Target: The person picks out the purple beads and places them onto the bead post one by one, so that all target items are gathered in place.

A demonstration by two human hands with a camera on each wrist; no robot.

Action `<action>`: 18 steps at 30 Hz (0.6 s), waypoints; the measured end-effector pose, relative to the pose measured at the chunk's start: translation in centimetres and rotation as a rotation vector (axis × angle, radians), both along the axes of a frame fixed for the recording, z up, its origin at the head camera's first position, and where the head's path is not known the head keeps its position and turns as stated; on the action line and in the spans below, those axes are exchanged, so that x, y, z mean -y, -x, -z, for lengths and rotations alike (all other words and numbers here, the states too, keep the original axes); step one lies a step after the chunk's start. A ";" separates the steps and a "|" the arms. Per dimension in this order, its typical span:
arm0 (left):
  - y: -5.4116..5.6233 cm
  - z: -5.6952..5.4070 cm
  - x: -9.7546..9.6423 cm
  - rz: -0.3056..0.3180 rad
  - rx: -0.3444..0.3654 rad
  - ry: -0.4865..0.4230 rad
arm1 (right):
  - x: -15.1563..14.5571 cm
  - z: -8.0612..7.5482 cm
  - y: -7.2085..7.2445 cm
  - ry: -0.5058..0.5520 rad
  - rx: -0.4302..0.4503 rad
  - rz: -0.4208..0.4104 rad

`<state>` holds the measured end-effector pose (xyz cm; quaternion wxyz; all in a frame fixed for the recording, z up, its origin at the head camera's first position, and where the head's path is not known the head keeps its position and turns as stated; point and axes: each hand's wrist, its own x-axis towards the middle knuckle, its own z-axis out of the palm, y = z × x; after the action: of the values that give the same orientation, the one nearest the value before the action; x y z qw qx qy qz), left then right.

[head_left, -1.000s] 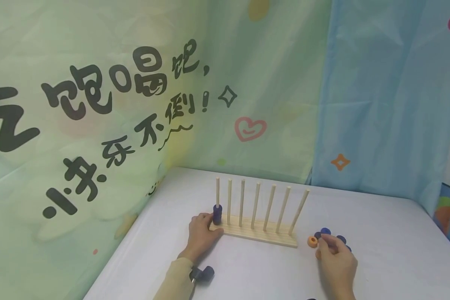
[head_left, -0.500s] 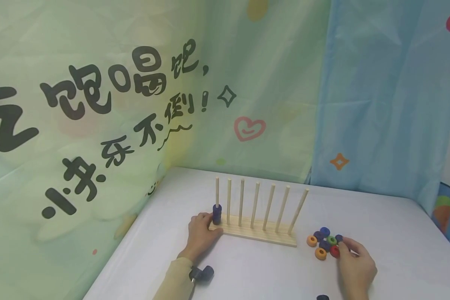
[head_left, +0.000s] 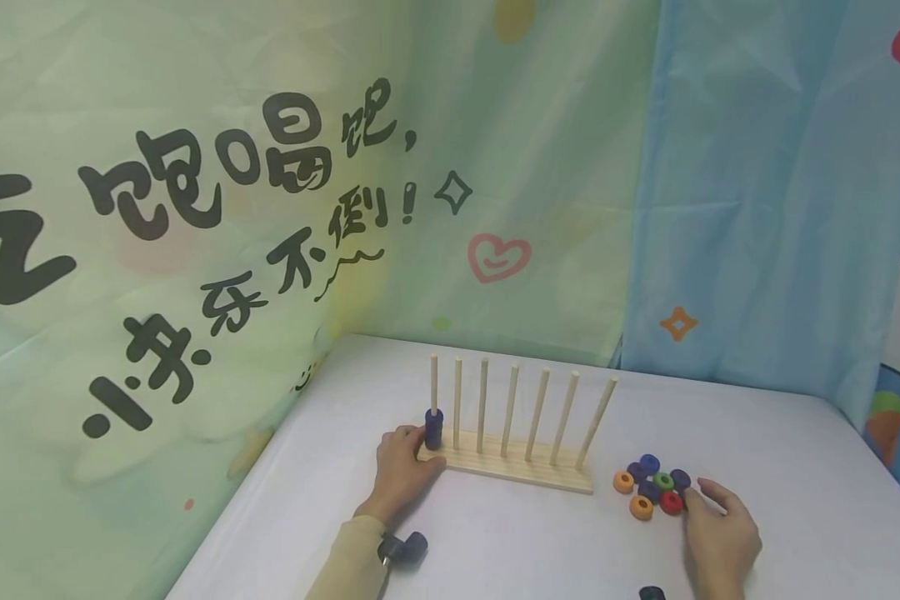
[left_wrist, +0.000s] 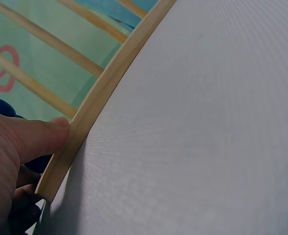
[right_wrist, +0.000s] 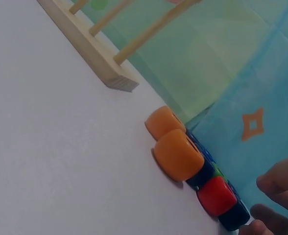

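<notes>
1. Left hand [head_left: 403,477]: gripping the left end of the rack [head_left: 513,472]; thumb on the front edge, other fingers round behind.
2. Rack: wood, upright on the white table [head_left: 525,546], seven pegs. Dark blue stack [head_left: 434,430] on the leftmost peg, right by the left hand.
3. Right hand [head_left: 723,532]: fingers loose, thumb and forefinger parted, at the right side of the loose beads. Contact with the nearest dark bead [right_wrist: 234,216]: can't tell.
4. Loose beads, bunched on the table off the rack's right end: two orange beads [head_left: 641,507] on the left, red bead [head_left: 671,502] in front, green bead [head_left: 663,481] mid-bunch, blue bead [head_left: 649,463] at the back, dark ones between.
5. Behind: printed cloth [head_left: 555,183], green and blue.
</notes>
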<state>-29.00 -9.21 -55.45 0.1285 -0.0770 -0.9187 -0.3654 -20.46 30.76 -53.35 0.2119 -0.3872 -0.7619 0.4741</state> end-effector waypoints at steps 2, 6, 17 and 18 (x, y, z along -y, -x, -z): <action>0.0 0.0 0.0 -0.001 0.001 -0.005 | -0.1 0.0 0.1 -0.011 0.006 -0.008; -0.2 -0.2 -0.1 0.000 -0.003 0.001 | -0.3 0.4 0.3 -0.062 0.029 -0.032; -0.1 -0.2 -0.1 0.000 -0.010 0.005 | -0.7 1.1 0.3 -0.115 0.097 -0.081; -0.1 -0.2 0.0 0.000 -0.007 0.006 | -0.7 1.1 0.3 -0.116 0.101 -0.088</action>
<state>-28.94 -9.17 -55.29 0.1316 -0.0787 -0.9194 -0.3622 -20.77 31.49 -54.48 0.1742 -0.3638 -0.8141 0.4178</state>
